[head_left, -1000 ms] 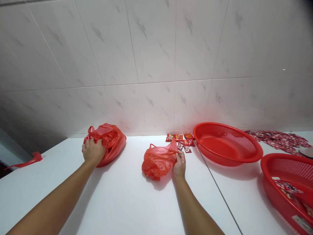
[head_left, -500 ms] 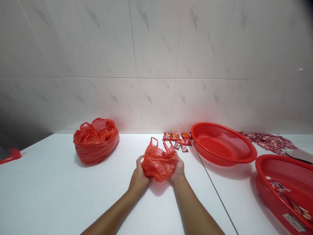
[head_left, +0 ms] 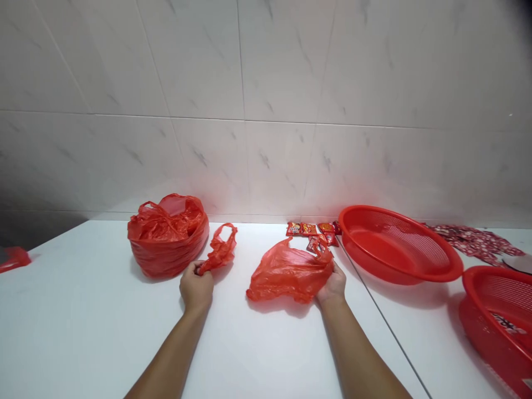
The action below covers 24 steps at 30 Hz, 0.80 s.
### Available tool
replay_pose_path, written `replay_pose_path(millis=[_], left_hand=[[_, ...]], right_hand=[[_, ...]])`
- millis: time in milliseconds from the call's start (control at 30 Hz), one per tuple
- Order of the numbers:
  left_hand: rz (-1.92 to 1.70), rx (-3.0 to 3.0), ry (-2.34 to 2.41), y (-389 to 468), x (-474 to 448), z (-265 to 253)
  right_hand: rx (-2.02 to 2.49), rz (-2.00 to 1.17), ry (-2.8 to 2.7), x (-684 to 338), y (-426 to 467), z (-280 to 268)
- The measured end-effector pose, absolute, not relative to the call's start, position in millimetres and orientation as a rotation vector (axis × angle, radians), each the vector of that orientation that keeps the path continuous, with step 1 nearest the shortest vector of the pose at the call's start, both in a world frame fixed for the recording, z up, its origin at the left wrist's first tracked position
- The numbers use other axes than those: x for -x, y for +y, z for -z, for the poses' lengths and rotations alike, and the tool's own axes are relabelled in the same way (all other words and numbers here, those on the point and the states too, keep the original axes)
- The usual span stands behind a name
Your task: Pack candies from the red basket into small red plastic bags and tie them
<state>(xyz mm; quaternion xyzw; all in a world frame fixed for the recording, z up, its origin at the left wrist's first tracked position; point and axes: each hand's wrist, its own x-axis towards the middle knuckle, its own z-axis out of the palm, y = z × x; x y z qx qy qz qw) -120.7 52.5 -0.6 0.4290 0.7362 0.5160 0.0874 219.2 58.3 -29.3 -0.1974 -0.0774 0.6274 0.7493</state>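
My left hand (head_left: pixel 197 288) is closed on a small crumpled red plastic bag (head_left: pixel 221 249), whose loop handle stands up on the far side. To the right, my right hand (head_left: pixel 332 281) grips the right side of a wider red plastic bag (head_left: pixel 288 271). That bag hangs partly spread and looks limp, with its left end unsupported just over the white table. Beyond my left hand stands a big red bag (head_left: pixel 168 246) stuffed with crumpled red plastic. My right thumb and some fingers are hidden behind the plastic.
Several small red packets (head_left: pixel 310 229) lie by the wall. A red colander (head_left: pixel 394 244) stands right of them, and another red colander (head_left: pixel 499 327) with printed packets in it is nearer. Reddish patterned sheets (head_left: pixel 469 238) lie behind. A seam (head_left: pixel 386 318) crosses the white table.
Both hands were together on one red bunch. My left hand has moved left with a smaller red bag, while my right hand keeps the other, now wider spread. The view has turned slightly left.
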Motion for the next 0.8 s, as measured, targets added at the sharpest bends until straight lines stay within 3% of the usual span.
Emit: replay_pose_path(millis=[633, 800], left_hand=[[-1.495, -1.111, 2.433, 118.1, 188.6, -14.9], [-1.431, -1.359, 2.405, 123.2, 181.3, -21.4]], right_hand=[[0.486, -1.281, -0.544, -194.7, 42.5, 24.9], [0.493, -1.269, -0.577, -194.3, 41.6, 23.4]])
